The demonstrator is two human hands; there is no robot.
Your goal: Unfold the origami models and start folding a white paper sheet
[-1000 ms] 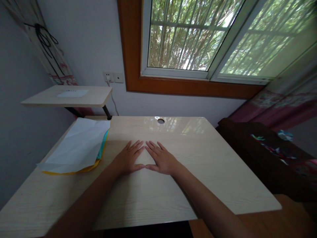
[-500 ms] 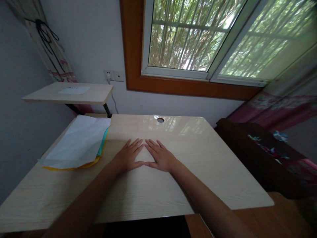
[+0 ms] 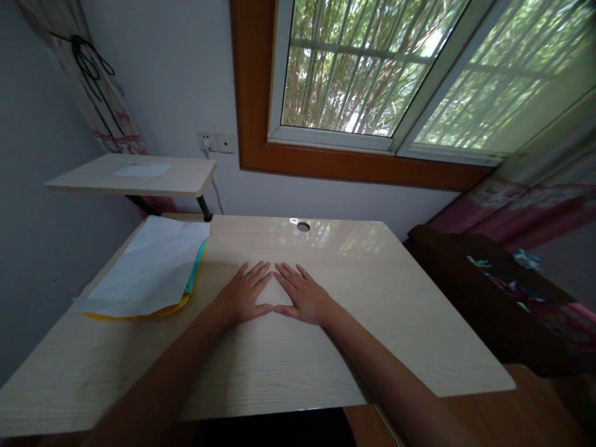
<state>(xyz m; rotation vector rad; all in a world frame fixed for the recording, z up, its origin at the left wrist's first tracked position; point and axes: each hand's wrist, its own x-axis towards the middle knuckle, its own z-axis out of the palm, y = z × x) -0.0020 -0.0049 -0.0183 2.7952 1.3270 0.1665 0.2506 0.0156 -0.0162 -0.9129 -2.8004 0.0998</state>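
My left hand (image 3: 244, 294) lies palm down on the pale wood-grain desk (image 3: 391, 310), fingers stretched out and holding nothing. Beside it my right hand (image 3: 305, 295) rests flat in the same way, also bare of any object. The tips of the two thumbs meet, and the fingertips of both hands come close together at the top, framing a small triangle of desktop. Left of my left hand lies a stack of paper sheets, a white sheet (image 3: 149, 267) on top, with a teal sheet (image 3: 194, 270) and a yellow sheet (image 3: 172, 308) showing at its edges.
A small raised shelf (image 3: 93, 177) with a paper slip (image 3: 142, 169) stands at the back left. A round cable hole (image 3: 303, 227) sits near the desk's rear edge. Behind are a wall socket (image 3: 207, 141) and a barred window. A dark brown piece of furniture (image 3: 447, 273) stands right.
Both hands keep the same pose on the desk. The whole view has shifted very slightly, with things appearing a little further right.
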